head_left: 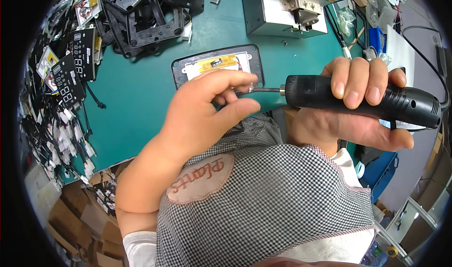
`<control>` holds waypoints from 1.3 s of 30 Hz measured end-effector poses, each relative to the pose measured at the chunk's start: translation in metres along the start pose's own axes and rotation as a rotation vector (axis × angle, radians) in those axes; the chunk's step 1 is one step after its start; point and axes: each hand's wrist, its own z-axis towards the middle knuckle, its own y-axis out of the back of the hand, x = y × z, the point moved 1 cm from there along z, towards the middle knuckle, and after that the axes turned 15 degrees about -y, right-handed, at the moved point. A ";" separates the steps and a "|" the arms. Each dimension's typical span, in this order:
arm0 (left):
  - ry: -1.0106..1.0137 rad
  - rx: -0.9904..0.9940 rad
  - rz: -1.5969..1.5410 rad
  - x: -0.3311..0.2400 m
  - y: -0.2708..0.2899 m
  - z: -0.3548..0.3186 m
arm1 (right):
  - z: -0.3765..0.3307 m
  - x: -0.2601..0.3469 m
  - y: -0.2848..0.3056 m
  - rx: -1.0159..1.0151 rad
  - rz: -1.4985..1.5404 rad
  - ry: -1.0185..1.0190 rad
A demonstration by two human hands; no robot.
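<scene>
My right hand (355,86) is wrapped round a black corded electric screwdriver (308,92), held level with its bit pointing left. My left hand (202,102) is at the bit's tip, its fingers curled and the thumb close to the forefinger. A small shiny bit of metal shows at the tip, too small to name surely. Just beyond the left hand lies a black rectangular plastic frame (177,71) with rounded corners, flat on the table. Inside it sits a white panel with a yellow-taped strip (220,63); my left hand hides its near edge.
A metal box-shaped machine (268,13) stands at the back, with small loose screws (284,43) before it. Black plastic frames (136,17) are stacked at back left. Display boards (68,79) and bundled white connectors (66,142) crowd the green table's (127,111) left side.
</scene>
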 end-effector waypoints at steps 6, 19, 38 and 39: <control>0.170 -0.168 -0.567 0.021 -0.013 -0.012 | 0.000 0.006 -0.007 0.019 0.069 -0.011; 0.193 -0.145 -0.635 0.021 -0.020 -0.019 | -0.004 0.009 -0.004 0.010 0.135 -0.029; -0.318 -0.027 0.314 0.010 0.003 -0.010 | -0.010 -0.005 0.003 0.098 -0.089 0.001; -0.327 0.001 0.509 0.012 0.010 -0.011 | -0.012 -0.006 0.007 0.119 -0.159 0.027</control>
